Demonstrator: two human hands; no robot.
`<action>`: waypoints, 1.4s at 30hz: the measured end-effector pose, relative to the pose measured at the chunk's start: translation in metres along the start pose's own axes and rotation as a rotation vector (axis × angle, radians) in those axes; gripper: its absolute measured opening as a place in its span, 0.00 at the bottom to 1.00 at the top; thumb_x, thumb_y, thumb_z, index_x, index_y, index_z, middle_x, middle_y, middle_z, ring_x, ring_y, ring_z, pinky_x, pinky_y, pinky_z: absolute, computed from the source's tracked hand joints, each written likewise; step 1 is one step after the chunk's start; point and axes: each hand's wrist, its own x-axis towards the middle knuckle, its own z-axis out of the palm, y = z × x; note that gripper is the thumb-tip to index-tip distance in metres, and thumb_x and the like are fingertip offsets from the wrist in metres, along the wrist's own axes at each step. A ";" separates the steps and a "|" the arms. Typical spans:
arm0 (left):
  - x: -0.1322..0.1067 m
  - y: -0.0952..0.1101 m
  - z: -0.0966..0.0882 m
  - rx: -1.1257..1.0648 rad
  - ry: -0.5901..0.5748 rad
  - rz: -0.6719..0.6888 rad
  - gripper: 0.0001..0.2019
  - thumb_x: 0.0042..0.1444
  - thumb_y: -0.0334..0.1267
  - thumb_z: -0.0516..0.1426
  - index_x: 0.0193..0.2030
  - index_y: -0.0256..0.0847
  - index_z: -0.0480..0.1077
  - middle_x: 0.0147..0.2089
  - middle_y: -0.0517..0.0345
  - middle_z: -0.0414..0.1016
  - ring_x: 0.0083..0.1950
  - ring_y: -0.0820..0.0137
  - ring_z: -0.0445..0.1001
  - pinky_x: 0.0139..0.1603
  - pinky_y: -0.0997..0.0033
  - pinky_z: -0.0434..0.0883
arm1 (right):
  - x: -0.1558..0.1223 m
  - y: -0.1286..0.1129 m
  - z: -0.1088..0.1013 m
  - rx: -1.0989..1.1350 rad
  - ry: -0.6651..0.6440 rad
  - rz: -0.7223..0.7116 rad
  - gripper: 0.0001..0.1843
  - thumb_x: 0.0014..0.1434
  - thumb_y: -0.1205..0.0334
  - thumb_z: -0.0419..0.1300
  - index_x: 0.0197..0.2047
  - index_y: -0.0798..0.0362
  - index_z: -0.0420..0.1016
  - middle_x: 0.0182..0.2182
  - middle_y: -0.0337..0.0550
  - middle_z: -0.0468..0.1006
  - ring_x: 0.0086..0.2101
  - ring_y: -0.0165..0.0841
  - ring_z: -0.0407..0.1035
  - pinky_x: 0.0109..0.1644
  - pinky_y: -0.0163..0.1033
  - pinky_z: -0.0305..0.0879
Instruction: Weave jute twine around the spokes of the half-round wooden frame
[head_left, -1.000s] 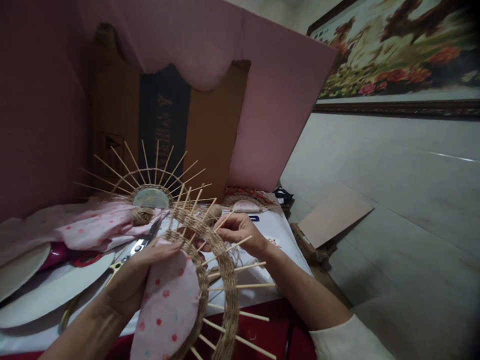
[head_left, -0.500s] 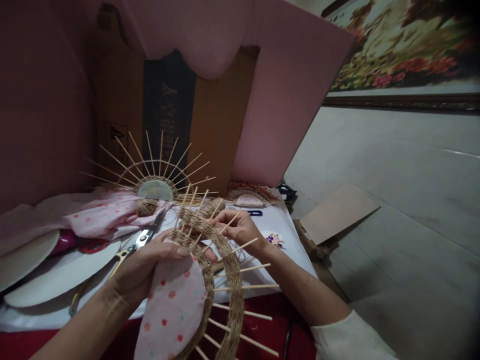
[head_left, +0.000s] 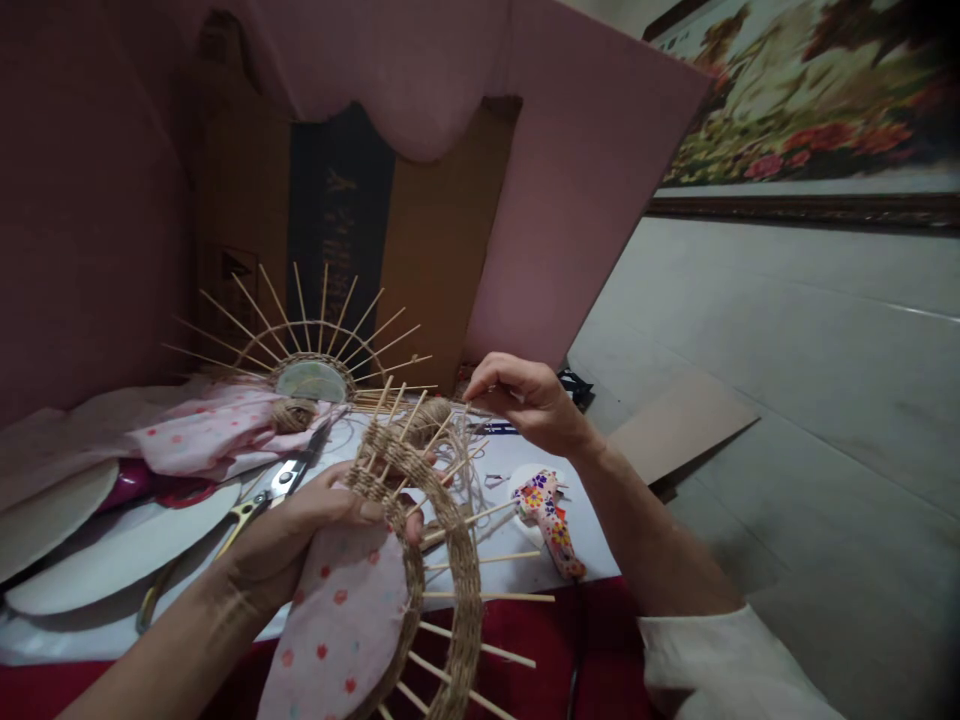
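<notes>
My left hand (head_left: 300, 535) grips a half-round woven frame (head_left: 466, 560), thumb in front and fingertips showing behind. Thin wooden sticks radiate from this frame through two bands of twisted twine. Its inner part is covered in pale pink cloth (head_left: 337, 610) with small red dots. Raised beyond the frame's upper right, my right hand (head_left: 529, 400) pinches a strand of twine between thumb and forefinger. Loose twine (head_left: 469, 470) hangs in loops below. Behind the frame, partly hidden, lies a ball of twine (head_left: 426, 418).
Scissors (head_left: 281, 480) lie open at the left beside white oval boards (head_left: 127, 560) and dotted cloth (head_left: 210, 430). A second stick frame (head_left: 311, 378) stands at the back before a cardboard box (head_left: 442, 220). A flower-patterned glue gun (head_left: 551, 515) rests at the right. A tiled wall stands farther right.
My right hand has moved up and to the right, away from the frame, drawing the twine with it. The glue gun now shows fully. The held frame has shifted slightly.
</notes>
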 end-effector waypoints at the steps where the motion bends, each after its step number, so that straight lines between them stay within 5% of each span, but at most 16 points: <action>1: 0.000 0.000 0.000 0.004 0.002 -0.002 0.21 0.48 0.28 0.57 0.51 0.37 0.69 0.35 0.44 0.77 0.33 0.61 0.75 0.36 0.61 0.72 | 0.004 -0.003 0.001 0.005 0.007 -0.011 0.04 0.58 0.67 0.58 0.34 0.54 0.74 0.32 0.41 0.71 0.33 0.29 0.66 0.37 0.36 0.61; 9: 0.000 0.001 0.003 0.048 -0.026 0.015 0.13 0.48 0.27 0.56 0.42 0.35 0.73 0.34 0.45 0.77 0.31 0.61 0.75 0.35 0.62 0.72 | 0.017 0.008 0.026 0.212 0.038 0.188 0.11 0.50 0.57 0.67 0.28 0.57 0.73 0.23 0.36 0.69 0.24 0.24 0.59 0.27 0.33 0.55; 19: 0.001 0.001 0.004 0.051 -0.003 0.010 0.15 0.47 0.29 0.58 0.44 0.35 0.73 0.34 0.43 0.78 0.32 0.60 0.75 0.34 0.61 0.73 | 0.008 0.017 0.045 0.307 -0.018 0.272 0.11 0.49 0.57 0.66 0.27 0.57 0.74 0.25 0.39 0.72 0.26 0.26 0.63 0.29 0.34 0.58; 27: 0.002 0.002 0.005 0.004 0.014 0.032 0.19 0.46 0.29 0.58 0.48 0.37 0.70 0.33 0.45 0.78 0.31 0.60 0.75 0.33 0.61 0.73 | 0.008 0.011 0.030 0.238 0.266 0.122 0.09 0.50 0.58 0.66 0.27 0.54 0.74 0.25 0.38 0.71 0.26 0.26 0.61 0.30 0.36 0.57; 32: 0.001 0.006 0.004 -0.003 0.001 0.011 0.19 0.47 0.28 0.57 0.49 0.39 0.70 0.34 0.45 0.78 0.30 0.60 0.76 0.33 0.60 0.73 | -0.004 0.021 0.036 0.234 0.378 0.230 0.10 0.49 0.57 0.66 0.26 0.53 0.72 0.24 0.37 0.71 0.26 0.26 0.61 0.29 0.35 0.59; 42: 0.003 -0.003 -0.003 0.033 -0.008 0.040 0.18 0.49 0.27 0.56 0.49 0.40 0.71 0.36 0.46 0.79 0.31 0.60 0.77 0.33 0.61 0.74 | -0.003 0.028 0.075 0.366 0.010 0.336 0.05 0.48 0.64 0.65 0.26 0.56 0.74 0.23 0.36 0.74 0.24 0.24 0.64 0.28 0.32 0.61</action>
